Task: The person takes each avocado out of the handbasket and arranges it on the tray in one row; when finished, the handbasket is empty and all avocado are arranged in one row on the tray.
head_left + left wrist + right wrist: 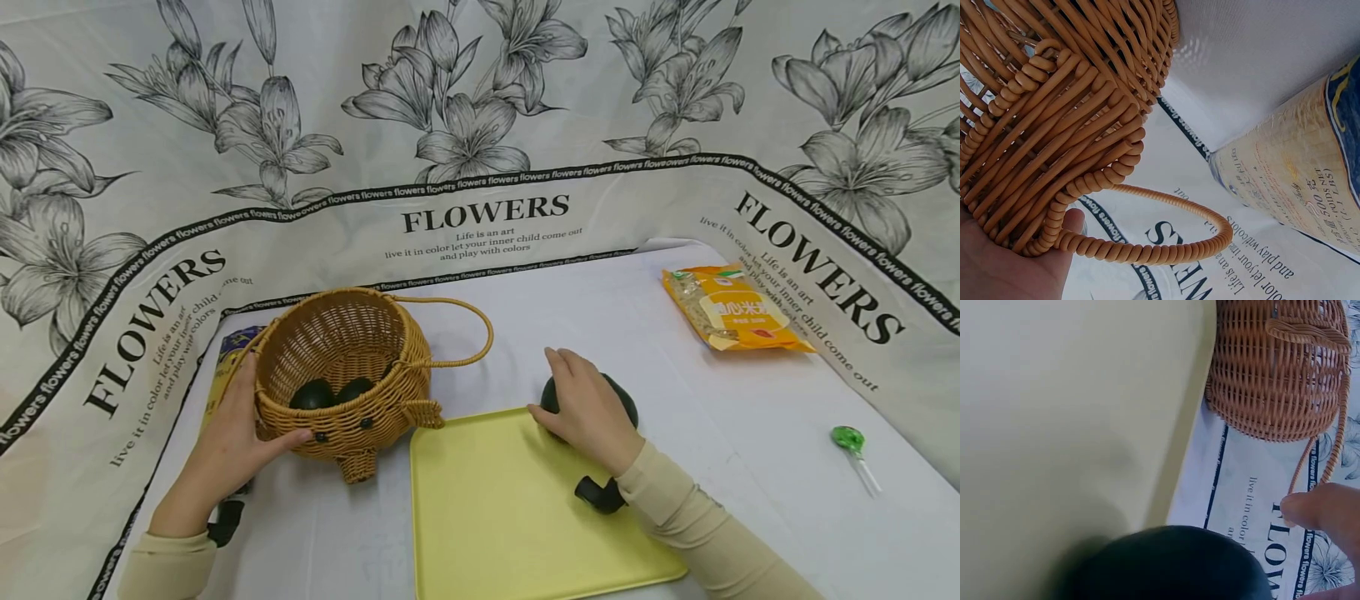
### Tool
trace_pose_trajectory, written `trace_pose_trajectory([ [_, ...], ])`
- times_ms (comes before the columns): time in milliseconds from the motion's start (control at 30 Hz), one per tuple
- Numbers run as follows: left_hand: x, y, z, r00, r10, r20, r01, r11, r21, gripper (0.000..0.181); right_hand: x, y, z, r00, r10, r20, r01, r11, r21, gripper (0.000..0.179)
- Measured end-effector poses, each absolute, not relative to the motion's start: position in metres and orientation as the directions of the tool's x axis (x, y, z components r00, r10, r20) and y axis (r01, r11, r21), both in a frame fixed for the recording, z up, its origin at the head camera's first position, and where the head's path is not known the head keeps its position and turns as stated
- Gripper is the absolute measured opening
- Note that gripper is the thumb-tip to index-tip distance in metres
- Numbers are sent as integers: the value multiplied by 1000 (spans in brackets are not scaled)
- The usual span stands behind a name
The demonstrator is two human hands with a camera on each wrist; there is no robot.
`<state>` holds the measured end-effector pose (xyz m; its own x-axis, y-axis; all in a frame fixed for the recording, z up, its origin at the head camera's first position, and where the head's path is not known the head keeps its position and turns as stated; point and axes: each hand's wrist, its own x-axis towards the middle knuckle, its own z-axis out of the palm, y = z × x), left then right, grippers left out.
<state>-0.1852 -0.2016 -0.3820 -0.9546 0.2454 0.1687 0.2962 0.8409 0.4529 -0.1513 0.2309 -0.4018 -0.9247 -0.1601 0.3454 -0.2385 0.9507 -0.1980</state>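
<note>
My left hand [228,442] grips a brown wicker basket [405,375] with a snouted animal face, thumb against its front and fingers at its left side. A woven ear [1060,150] of the basket rests by that hand in the left wrist view. Inside the basket lie dark green, smooth, rounded avocado-like things [313,395]. My right hand [588,408] is over a larger-looking dark green rounded thing [621,402] at the far edge of a yellow tray [487,508]. Thumb and fingers are spread there, partly hiding it; in the right wrist view its smooth top [1179,562] shows.
A blue and yellow printed package [228,350] lies left of the basket, close by it. At the back right is an orange snack bag [731,308]. A green lollipop [849,438] lies at the right. Flower-printed cloth [480,150] rises behind the white table.
</note>
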Motion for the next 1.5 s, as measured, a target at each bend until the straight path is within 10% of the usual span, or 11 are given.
trace_pose_trajectory([
  [967,-185,-202,-381,-958,245,148,286,842,458,123,-185,225,-317,-850,-148,505,-312,915,-257,82],
  [1500,-184,-201,-381,-953,253,167,302,838,454,123,-208,160,-262,-874,-306,378,-435,840,-325,79],
])
